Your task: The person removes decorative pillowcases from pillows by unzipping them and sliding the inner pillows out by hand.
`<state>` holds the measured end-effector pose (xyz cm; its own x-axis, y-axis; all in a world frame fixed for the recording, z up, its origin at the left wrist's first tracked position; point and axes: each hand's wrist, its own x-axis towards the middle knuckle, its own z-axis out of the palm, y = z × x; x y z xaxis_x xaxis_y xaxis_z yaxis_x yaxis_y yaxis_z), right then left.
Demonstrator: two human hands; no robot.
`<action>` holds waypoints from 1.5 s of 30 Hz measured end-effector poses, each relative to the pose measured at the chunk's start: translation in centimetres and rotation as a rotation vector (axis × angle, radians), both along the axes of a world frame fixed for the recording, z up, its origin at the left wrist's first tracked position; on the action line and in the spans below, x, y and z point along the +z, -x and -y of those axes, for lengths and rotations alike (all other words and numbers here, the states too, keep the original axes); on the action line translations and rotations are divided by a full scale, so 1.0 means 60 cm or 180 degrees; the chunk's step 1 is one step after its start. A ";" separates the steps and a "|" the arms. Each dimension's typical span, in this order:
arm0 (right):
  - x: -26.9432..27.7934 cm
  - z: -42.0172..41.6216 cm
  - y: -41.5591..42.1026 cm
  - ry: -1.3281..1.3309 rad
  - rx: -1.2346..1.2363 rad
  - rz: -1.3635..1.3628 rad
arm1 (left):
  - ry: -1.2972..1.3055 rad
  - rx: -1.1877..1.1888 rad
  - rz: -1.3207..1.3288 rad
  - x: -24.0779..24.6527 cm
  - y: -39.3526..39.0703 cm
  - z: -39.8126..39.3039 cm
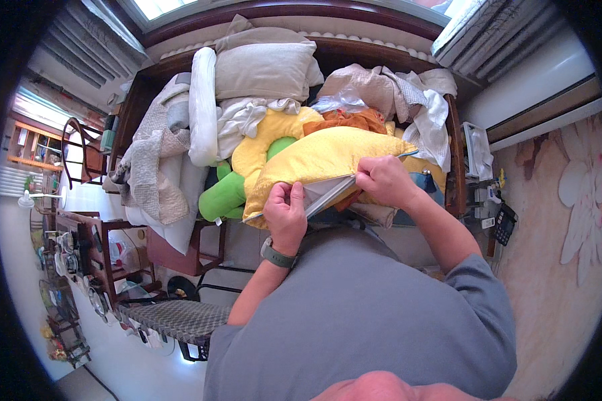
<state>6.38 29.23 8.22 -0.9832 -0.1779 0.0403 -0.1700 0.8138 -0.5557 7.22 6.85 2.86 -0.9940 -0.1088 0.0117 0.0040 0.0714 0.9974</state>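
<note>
A yellow patterned cushion (311,155) with blue piping lies tilted before me, its near edge gaping at a zipper and showing white fabric (326,188) inside. My left hand (286,213) pinches the near edge of the cover left of the gap, with a watch on the wrist. My right hand (384,180) is closed on the same edge at the gap's right end; whether it holds the zipper pull cannot be told. Behind the cushion is a yellow flower-shaped plush (251,145) with green parts. An orange cloth (346,122) rests against the cushion's far side.
A dark wooden sofa (456,145) holds grey pillows (266,70), a white bolster (203,108) and crumpled blankets (150,165). A green plush limb (223,198) lies left of the cushion. A checked chair seat (178,316) stands at lower left, a telephone (505,223) at right.
</note>
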 end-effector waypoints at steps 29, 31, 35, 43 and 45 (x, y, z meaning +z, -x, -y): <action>0.052 -0.079 -0.060 -0.0023 -0.0546 -0.0025 | -0.0421 0.0175 0.0151 0.006 -0.002 0.041; 0.058 -0.078 -0.062 -0.0052 -0.0584 -0.0031 | -0.0434 0.0144 0.0182 0.012 -0.002 0.044; 0.060 -0.081 -0.068 -0.0024 -0.0598 -0.0106 | -0.0376 0.0080 0.0087 0.015 0.004 0.044; 0.030 -0.050 -0.053 0.0315 -0.0338 -0.0046 | 0.1096 -0.0876 -0.0223 0.026 0.001 0.029; 0.016 -0.037 -0.048 0.0555 -0.0281 0.0014 | 0.1465 -0.1468 -0.0530 0.049 0.001 -0.005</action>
